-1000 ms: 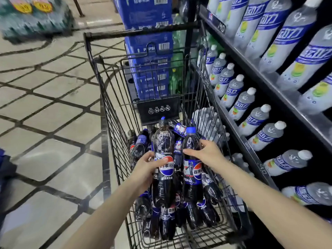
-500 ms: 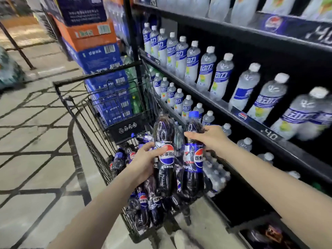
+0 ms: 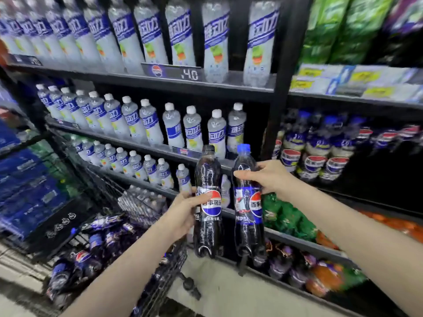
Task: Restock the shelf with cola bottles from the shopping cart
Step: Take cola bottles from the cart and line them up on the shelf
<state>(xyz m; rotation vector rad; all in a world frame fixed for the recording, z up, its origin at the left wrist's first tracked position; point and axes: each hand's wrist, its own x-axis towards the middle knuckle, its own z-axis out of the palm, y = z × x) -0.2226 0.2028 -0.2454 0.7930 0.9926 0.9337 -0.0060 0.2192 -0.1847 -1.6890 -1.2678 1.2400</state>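
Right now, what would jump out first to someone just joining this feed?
Two dark plastic cola bottles held upright mid-frame: the black-capped one in the left hand, the blue-capped one in the right hand. Behind them, black shelves carry rows of clear white-capped bottles with blue labels. The wire shopping cart sits lower left.

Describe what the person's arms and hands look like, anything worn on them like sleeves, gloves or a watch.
Both forearms are bare as far as the frame shows, with no sleeve in view. The left hand and the right hand are bare too: no gloves, and no rings, watch or wristband can be seen on the parts that show. No marks or tattoos are visible.
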